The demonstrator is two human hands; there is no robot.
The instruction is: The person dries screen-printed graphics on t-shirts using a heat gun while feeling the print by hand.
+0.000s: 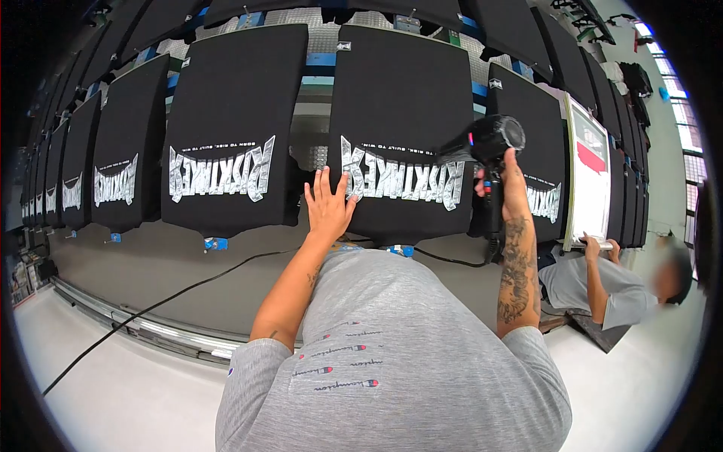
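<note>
A black T-shirt point(403, 98) lies stretched flat in front of me, with a white and grey print point(403, 177) across its lower part. My right hand point(515, 188) is wrapped round the handle of a black hair dryer point(493, 135). The dryer's nozzle points left, over the right part of the print. My left hand point(330, 203) rests with spread fingers at the shirt's lower left edge, beside the left end of the print. It holds nothing.
More black shirts point(226, 98) with the same print run in a row to both sides. At the right, a co-worker point(602, 282) grips a framed screen point(590, 173). A black cord point(188, 286) crosses the grey surface and floor at the left.
</note>
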